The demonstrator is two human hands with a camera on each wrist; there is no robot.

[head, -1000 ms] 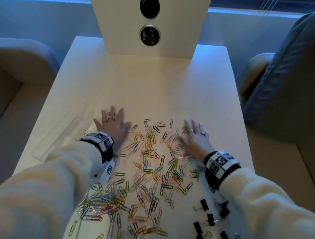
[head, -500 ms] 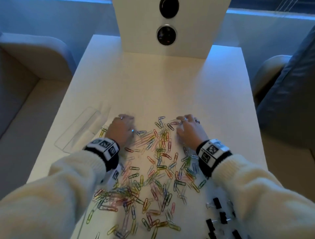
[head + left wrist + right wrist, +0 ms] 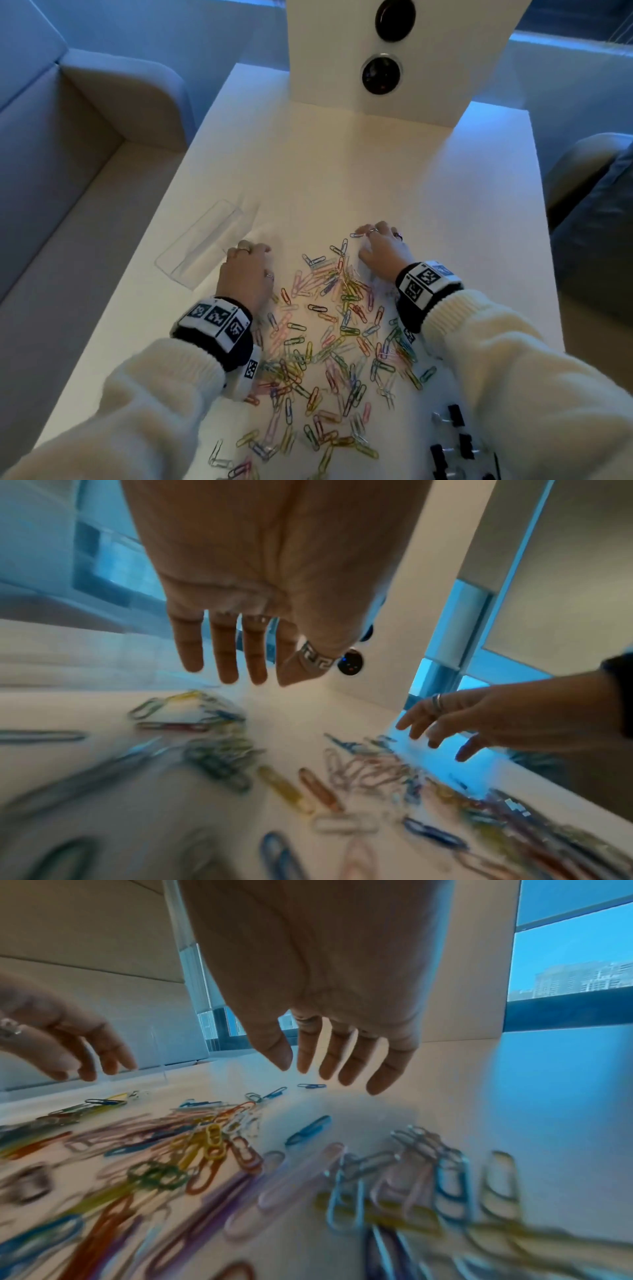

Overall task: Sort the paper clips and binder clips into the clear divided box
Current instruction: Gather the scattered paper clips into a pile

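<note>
Both hands hover palm-down over the far edge of the coloured paper clips (image 3: 329, 342) spread across the table (image 3: 376, 164): the left hand (image 3: 245, 274) and right hand (image 3: 385, 250) have fingers loosely spread and hold nothing. The clear divided box (image 3: 200, 241) lies by the table's left edge, the black binder clips (image 3: 452, 442) at its near right corner. Raking the clips into one heap before scooping probably works best; the only markings are square coded patterns on the wristbands (image 3: 215, 317), with no readable words.

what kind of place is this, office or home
Probably an office lounge or meeting nook: a white table with a built-in socket panel, upholstered seats on both sides, and a large window overlooking city buildings.
</note>
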